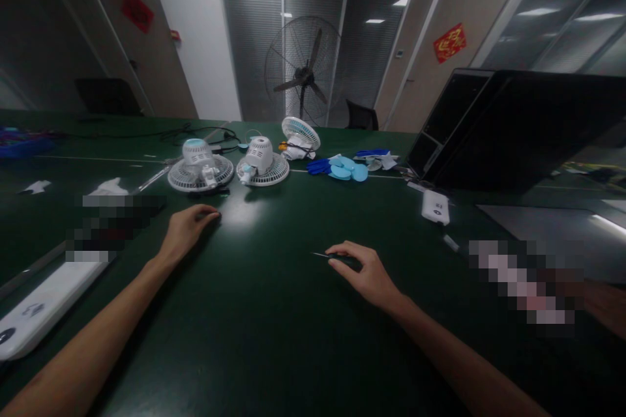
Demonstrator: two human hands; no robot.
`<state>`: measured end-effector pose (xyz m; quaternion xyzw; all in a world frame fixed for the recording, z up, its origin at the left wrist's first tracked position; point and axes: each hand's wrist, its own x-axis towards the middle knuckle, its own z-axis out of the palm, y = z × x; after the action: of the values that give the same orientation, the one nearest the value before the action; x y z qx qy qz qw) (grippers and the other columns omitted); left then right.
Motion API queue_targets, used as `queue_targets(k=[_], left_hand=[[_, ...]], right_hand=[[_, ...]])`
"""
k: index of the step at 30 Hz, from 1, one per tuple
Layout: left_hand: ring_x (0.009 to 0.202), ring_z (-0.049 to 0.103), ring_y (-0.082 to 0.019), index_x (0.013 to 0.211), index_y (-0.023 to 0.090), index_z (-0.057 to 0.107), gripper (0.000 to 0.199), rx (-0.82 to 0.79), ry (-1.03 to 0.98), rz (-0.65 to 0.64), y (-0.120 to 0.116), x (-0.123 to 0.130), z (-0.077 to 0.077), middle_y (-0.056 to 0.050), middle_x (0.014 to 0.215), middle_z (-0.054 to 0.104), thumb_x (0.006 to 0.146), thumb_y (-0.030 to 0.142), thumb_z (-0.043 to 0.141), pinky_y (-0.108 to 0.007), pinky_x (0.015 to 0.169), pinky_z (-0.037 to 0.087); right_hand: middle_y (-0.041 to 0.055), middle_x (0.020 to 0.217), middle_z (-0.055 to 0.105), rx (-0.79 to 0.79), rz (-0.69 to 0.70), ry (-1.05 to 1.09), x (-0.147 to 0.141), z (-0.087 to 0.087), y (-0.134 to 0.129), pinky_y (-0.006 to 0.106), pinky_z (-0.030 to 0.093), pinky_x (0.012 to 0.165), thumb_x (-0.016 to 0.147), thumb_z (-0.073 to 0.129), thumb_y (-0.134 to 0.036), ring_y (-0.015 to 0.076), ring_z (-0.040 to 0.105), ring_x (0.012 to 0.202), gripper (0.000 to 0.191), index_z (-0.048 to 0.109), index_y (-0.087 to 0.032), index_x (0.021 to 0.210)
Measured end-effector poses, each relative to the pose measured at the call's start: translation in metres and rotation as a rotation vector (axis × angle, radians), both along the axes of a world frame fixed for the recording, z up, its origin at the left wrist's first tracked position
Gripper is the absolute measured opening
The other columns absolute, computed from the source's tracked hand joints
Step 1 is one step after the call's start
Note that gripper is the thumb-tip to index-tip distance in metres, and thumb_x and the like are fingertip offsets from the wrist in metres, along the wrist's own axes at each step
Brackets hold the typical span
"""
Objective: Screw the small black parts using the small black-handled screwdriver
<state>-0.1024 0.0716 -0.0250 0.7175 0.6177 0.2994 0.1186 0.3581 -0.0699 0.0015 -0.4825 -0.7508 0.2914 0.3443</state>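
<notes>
My right hand (364, 267) is closed around a small screwdriver (348, 260) with a dark handle. Its thin metal shaft points left, just above the green table (264, 313). My left hand (188, 228) is in a pinch, thumb and fingers together; a small dark bit shows at the fingertips, too small to name. Beyond that hand, two white fan heads (200, 172) (263, 166) lie grille-down with their motor housings up. A third small fan (300, 138) leans farther back, its grille tilted up. Light-blue fan blades (348, 169) lie to its right.
Blue gloves (319, 167) lie by the blades. A white device (435, 207) sits near a large black monitor (528, 130). At left is a long white object (53, 303); a blue tray (24, 143) stands farther back. Another person's arm (606, 306) reaches in at right.
</notes>
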Motion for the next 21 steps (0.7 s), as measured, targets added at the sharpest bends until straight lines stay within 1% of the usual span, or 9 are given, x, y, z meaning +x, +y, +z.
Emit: queue_targets(k=[3, 7, 10, 14, 17, 21], left_hand=[[0.099, 0.073, -0.030, 0.114, 0.023, 0.077, 0.053, -0.003, -0.027, 0.013, -0.0014, -0.0009, -0.0003, -0.008, 0.114, 0.079, 0.086, 0.065, 0.061, -0.037, 0.090, 0.055], [0.104, 0.073, -0.031, 0.112, 0.022, 0.078, 0.054, -0.032, -0.086, 0.042, -0.0028, 0.0009, 0.0035, -0.008, 0.114, 0.079, 0.083, 0.065, 0.064, -0.037, 0.095, 0.054], [0.105, 0.073, -0.031, 0.110, 0.021, 0.079, 0.053, -0.105, -0.153, 0.078, -0.0022, 0.0006, 0.0071, -0.008, 0.112, 0.080, 0.081, 0.065, 0.068, -0.037, 0.094, 0.054], [0.109, 0.072, -0.032, 0.114, 0.021, 0.078, 0.057, -0.198, -0.221, 0.097, -0.0002, -0.0031, 0.0087, -0.009, 0.116, 0.079, 0.078, 0.065, 0.070, -0.038, 0.094, 0.054], [0.110, 0.071, -0.031, 0.118, 0.022, 0.077, 0.057, -0.198, -0.223, 0.093, -0.0001, -0.0035, 0.0078, -0.009, 0.118, 0.078, 0.080, 0.064, 0.069, -0.038, 0.095, 0.053], [0.106, 0.072, -0.030, 0.119, 0.022, 0.077, 0.059, -0.171, -0.151, 0.084, -0.0010, -0.0002, 0.0050, -0.010, 0.116, 0.078, 0.082, 0.067, 0.067, -0.036, 0.092, 0.053]], right_hand=[[0.0053, 0.108, 0.072, -0.003, 0.004, -0.003, -0.0002, 0.0004, -0.0011, 0.037, 0.054, 0.084, 0.101, 0.064, -0.034, 0.0224, 0.068, 0.097, 0.020, 0.072, -0.024, 0.117], [0.0056, 0.108, 0.072, 0.002, 0.011, 0.000, -0.0002, 0.0014, -0.0020, 0.037, 0.055, 0.085, 0.101, 0.064, -0.034, 0.0223, 0.068, 0.096, 0.020, 0.073, -0.023, 0.116], [0.0055, 0.109, 0.072, -0.009, 0.018, -0.012, 0.0001, 0.0015, -0.0025, 0.038, 0.055, 0.086, 0.102, 0.063, -0.034, 0.0227, 0.067, 0.097, 0.021, 0.073, -0.024, 0.117], [0.0055, 0.111, 0.071, -0.030, 0.029, -0.019, 0.0011, 0.0008, -0.0025, 0.038, 0.056, 0.087, 0.103, 0.062, -0.035, 0.0226, 0.067, 0.099, 0.022, 0.071, -0.024, 0.120], [0.0055, 0.111, 0.071, -0.036, 0.036, -0.019, 0.0016, 0.0001, -0.0021, 0.038, 0.056, 0.087, 0.103, 0.062, -0.034, 0.0224, 0.067, 0.099, 0.022, 0.071, -0.024, 0.120], [0.0052, 0.110, 0.071, -0.021, 0.022, -0.027, 0.0019, -0.0011, -0.0019, 0.039, 0.055, 0.089, 0.103, 0.064, -0.035, 0.0227, 0.067, 0.099, 0.022, 0.071, -0.024, 0.120]])
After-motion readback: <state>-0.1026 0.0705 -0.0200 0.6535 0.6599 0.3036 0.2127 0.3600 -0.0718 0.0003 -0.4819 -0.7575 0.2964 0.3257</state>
